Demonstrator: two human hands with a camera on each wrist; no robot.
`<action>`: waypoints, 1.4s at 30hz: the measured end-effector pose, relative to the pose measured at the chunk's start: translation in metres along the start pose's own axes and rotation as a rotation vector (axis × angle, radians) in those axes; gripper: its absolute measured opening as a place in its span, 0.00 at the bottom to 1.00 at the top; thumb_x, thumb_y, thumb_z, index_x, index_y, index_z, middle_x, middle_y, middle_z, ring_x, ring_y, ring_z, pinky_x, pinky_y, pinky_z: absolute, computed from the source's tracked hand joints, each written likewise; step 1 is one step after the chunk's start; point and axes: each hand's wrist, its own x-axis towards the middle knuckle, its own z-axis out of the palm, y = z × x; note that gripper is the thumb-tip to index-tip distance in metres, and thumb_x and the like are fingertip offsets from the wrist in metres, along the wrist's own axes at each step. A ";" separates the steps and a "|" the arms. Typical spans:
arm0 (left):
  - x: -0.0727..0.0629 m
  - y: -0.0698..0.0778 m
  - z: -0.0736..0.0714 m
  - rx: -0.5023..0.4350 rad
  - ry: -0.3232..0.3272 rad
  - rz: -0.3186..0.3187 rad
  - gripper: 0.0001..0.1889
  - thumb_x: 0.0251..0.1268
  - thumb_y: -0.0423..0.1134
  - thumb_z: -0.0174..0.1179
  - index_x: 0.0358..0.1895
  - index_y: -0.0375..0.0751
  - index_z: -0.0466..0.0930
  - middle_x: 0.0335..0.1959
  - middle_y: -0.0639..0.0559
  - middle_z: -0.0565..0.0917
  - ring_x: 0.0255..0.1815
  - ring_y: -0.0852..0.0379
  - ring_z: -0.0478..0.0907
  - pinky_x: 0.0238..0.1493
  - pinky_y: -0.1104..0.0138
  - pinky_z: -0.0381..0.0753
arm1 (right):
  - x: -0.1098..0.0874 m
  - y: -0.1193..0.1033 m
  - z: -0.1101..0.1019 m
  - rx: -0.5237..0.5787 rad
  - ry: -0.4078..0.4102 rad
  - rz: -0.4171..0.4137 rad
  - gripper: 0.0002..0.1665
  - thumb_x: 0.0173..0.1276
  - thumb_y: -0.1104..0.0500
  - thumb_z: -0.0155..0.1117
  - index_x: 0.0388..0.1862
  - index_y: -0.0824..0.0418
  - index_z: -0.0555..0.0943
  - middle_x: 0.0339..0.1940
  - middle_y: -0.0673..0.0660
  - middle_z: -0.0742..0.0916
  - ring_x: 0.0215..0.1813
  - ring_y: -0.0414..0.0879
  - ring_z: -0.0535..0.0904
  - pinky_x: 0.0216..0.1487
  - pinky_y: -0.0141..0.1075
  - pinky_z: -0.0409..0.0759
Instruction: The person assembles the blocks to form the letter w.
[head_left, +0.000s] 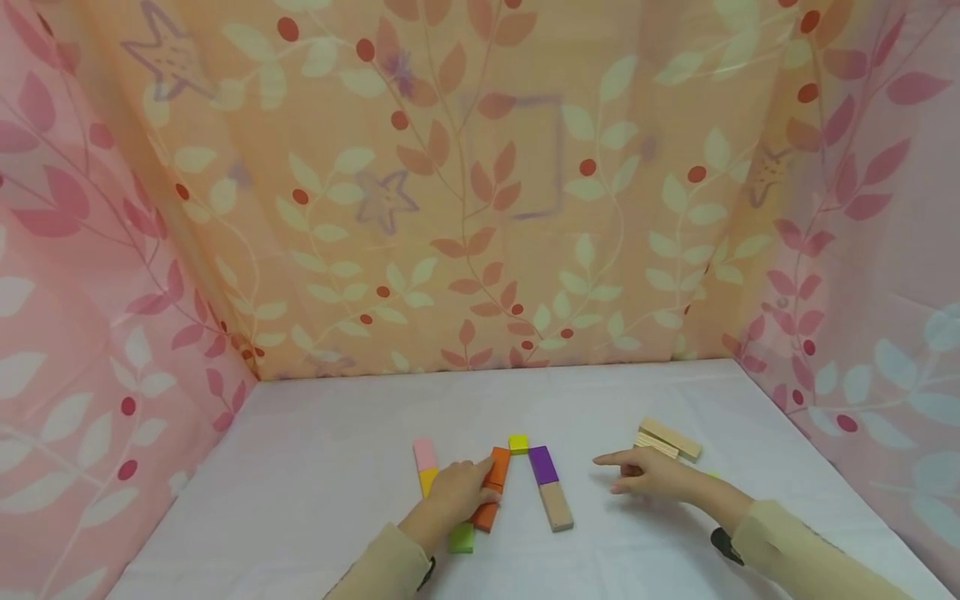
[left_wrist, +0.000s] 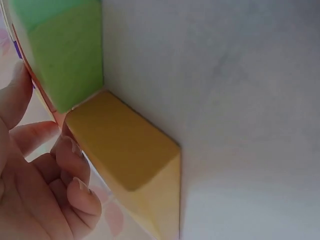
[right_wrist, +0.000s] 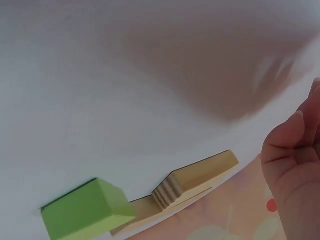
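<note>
My left hand (head_left: 456, 493) pinches an orange block (head_left: 497, 467) between thumb and index finger; its other fingers are curled. A second orange block (head_left: 484, 515) lies end to end with it. Left of them are a pink block (head_left: 424, 454), a yellow-orange block (left_wrist: 125, 145) partly hidden by the hand, and a green block (head_left: 461, 539) at the near end. A small yellow block (head_left: 518, 443) touches the far end, beside a purple block (head_left: 543, 464) and a plain wooden block (head_left: 557, 506). Over the table, my right hand (head_left: 656, 473) holds nothing, index finger extended.
Behind the right hand lie plain wooden blocks (head_left: 671, 437), one atop others. Another green block (right_wrist: 85, 210) sits near them, mostly hidden in the head view. The white-covered table (head_left: 322, 467) is bounded by a patterned curtain (head_left: 465, 275) at the back and sides.
</note>
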 end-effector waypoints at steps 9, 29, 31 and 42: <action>0.001 -0.006 0.002 -0.020 0.006 0.034 0.30 0.63 0.53 0.62 0.63 0.38 0.75 0.43 0.43 0.82 0.41 0.49 0.77 0.49 0.58 0.78 | 0.009 -0.007 0.009 -0.011 -0.019 0.002 0.25 0.67 0.56 0.66 0.61 0.66 0.78 0.23 0.44 0.74 0.25 0.35 0.67 0.25 0.29 0.67; -0.012 -0.020 -0.001 -0.045 0.040 0.119 0.18 0.59 0.51 0.67 0.38 0.38 0.88 0.28 0.55 0.83 0.30 0.58 0.75 0.34 0.65 0.74 | 0.079 -0.070 0.060 -0.598 -0.158 -0.187 0.30 0.70 0.45 0.60 0.68 0.51 0.74 0.72 0.54 0.71 0.74 0.62 0.56 0.60 0.73 0.55; -0.011 -0.020 -0.001 -0.040 0.044 0.126 0.18 0.59 0.51 0.67 0.38 0.38 0.88 0.27 0.55 0.82 0.29 0.58 0.74 0.33 0.65 0.74 | 0.083 -0.070 0.063 -0.601 -0.168 -0.184 0.30 0.69 0.45 0.61 0.68 0.51 0.75 0.72 0.55 0.72 0.74 0.62 0.57 0.60 0.73 0.54; -0.012 -0.015 -0.002 -0.022 0.025 0.081 0.18 0.59 0.50 0.66 0.42 0.39 0.87 0.29 0.54 0.81 0.31 0.56 0.75 0.36 0.63 0.75 | 0.087 -0.071 0.070 -0.609 -0.176 -0.148 0.30 0.66 0.43 0.63 0.66 0.50 0.76 0.71 0.54 0.73 0.75 0.59 0.57 0.61 0.73 0.52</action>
